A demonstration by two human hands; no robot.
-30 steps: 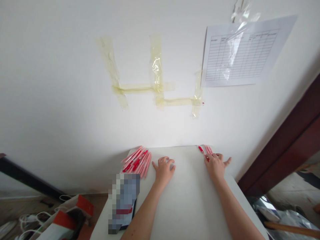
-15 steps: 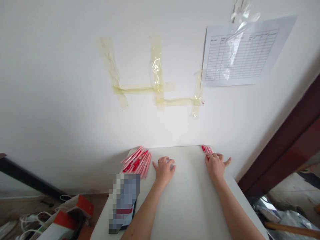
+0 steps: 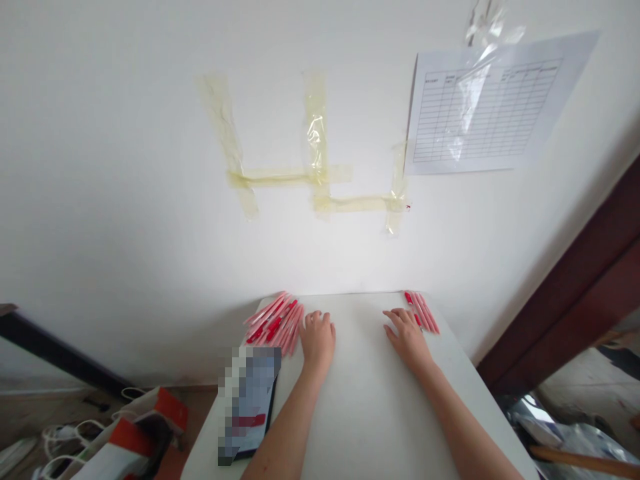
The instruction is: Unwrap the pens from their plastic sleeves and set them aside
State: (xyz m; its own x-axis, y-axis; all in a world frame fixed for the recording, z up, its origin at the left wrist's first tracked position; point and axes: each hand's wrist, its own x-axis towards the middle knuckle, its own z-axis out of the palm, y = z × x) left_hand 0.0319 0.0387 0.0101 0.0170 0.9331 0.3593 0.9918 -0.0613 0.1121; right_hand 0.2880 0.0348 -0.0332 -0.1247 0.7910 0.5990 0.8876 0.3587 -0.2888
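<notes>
A heap of pink pens with red caps (image 3: 273,323) lies at the table's back left corner. Just right of it, my left hand (image 3: 319,340) rests palm down, fingers stretched forward and holding nothing that I can see. Its leftmost finger is at the heap's edge; whether it touches a pen I cannot tell. At the back right corner, several more pens (image 3: 425,312) lie side by side in a small row. My right hand (image 3: 409,339) is on the left side of this row, fingers apart and pointing inward, with no pen visible in it.
Both forearms reach over a white table (image 3: 370,413) set against the wall. A phone-like device (image 3: 255,400), partly blurred out, lies at the left edge. Tape strips (image 3: 316,127) and a printed table sheet (image 3: 485,113) are on the wall. Boxes with cables (image 3: 135,427) stand at lower left.
My right hand has moved left off the right-hand pens, which now show more fully. My left hand has shifted slightly left toward the heap, its fingers straighter.
</notes>
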